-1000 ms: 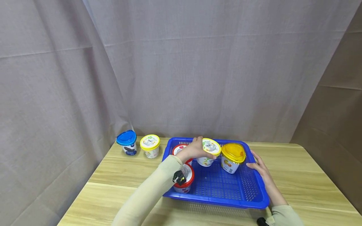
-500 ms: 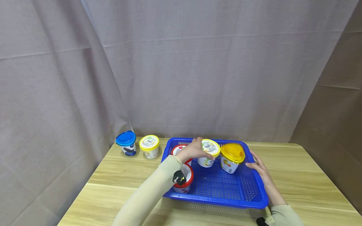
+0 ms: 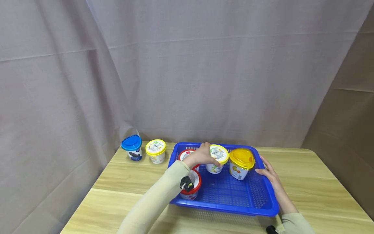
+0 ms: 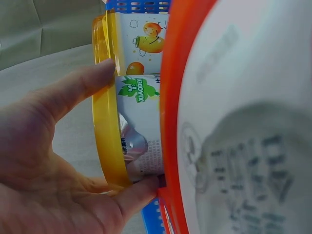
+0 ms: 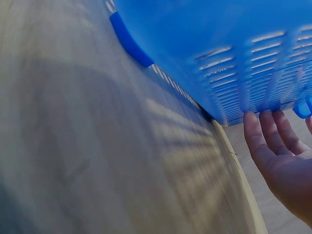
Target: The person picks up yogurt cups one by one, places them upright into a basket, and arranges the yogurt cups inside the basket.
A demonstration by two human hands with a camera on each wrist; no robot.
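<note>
My left hand [image 3: 201,155] grips a white paper tub with a yellow lid [image 3: 219,154] inside the blue plastic basket [image 3: 225,207]. In the left wrist view, its thumb and fingers span the yellow lid [image 4: 106,131]. Just right of that tub stands a cup with a translucent amber lid [image 3: 241,158]. Two red-lidded tubs sit at the basket's left, one [image 3: 187,153] partly behind my wrist, the other [image 3: 196,188] nearer me. My right hand [image 3: 270,175] rests at the basket's right side; its extended fingers touch the slotted outer wall [image 5: 229,78].
On the wooden table [image 3: 117,188], left of the basket, stand a blue-lidded cup [image 3: 132,148] and another yellow-lidded tub [image 3: 155,151]. Grey cloth [image 3: 190,71] hangs behind the table and along both sides.
The yellow-lidded tub in my left hand has come down slightly within the basket. My right hand has stayed at the basket's side.
</note>
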